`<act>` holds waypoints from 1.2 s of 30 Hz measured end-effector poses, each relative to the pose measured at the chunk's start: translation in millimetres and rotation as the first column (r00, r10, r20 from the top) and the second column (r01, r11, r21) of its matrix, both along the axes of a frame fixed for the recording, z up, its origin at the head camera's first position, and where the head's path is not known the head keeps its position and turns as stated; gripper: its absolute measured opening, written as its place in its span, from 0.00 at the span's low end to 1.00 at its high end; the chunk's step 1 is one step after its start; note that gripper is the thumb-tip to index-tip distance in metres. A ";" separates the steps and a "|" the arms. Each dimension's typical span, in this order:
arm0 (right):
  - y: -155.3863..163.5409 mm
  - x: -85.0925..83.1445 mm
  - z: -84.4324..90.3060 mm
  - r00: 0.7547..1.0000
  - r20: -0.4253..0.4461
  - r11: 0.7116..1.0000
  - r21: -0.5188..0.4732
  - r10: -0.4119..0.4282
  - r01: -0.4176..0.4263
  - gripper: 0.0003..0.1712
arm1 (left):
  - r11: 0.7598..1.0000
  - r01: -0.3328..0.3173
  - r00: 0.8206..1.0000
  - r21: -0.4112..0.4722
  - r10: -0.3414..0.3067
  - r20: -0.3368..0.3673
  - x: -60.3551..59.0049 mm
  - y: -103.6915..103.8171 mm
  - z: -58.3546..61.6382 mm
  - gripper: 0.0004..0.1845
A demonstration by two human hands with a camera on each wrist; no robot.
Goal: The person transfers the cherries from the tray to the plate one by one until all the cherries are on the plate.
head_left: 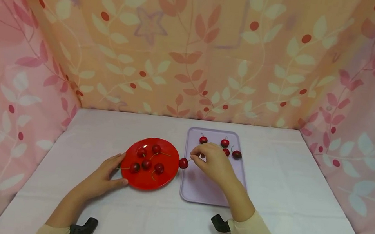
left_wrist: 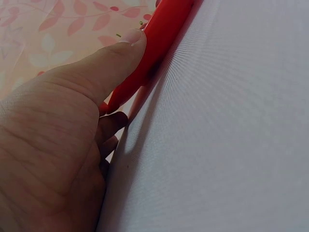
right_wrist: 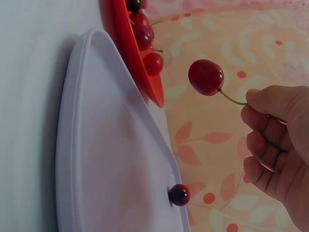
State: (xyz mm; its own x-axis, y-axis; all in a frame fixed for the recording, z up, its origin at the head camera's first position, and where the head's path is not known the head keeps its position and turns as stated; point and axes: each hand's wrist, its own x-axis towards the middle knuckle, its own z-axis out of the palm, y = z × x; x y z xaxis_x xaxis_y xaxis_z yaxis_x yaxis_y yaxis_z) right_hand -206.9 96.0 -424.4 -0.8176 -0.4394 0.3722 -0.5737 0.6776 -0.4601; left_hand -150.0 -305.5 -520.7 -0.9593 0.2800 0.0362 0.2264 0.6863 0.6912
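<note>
A: Where is the cherry right now?

B: In the air between the red plate and the lavender tray, just past the plate's right rim. The right hand pinches only the thin green stem between thumb and fingertips, so the fruit dangles free off to the left of the hand.

A: And the left hand?

B: It grips the plate's near-left edge — thumb laid over the rim, the other fingers tucked below it on the white tablecloth.

A: What could go wrong from here?

B: I'd say the stem is the weak point. It is slim, and a swing or a snag on the plate's rim could pull it out, letting the cherry fall and roll across the cloth. If it comes down on the crowded plate, it could knock the five cherries already lying there.

A: How does the fruit itself look?

B: Dark red, round, glossy, with a highlight on its skin in the right wrist view — it seems whole and firm, no bruise that I can see. Four more cherries sit at the tray's far end.
</note>
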 end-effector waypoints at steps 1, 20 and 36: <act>-1.8 -0.6 -0.2 1.000 0.007 1.000 -0.005 0.002 -0.002 0.03 | 1.000 -0.002 1.000 0.001 0.002 0.001 0.1 0.3 -0.1 0.54; -44.0 -31.3 -0.7 0.995 0.095 1.000 0.012 0.026 -0.028 0.02 | 1.000 -0.010 1.000 0.017 0.009 0.007 1.4 1.6 2.4 0.53; -76.8 -57.0 -24.8 0.976 0.214 0.996 0.065 0.050 -0.065 0.02 | 1.000 -0.010 1.000 0.014 0.010 0.009 2.0 1.5 3.7 0.53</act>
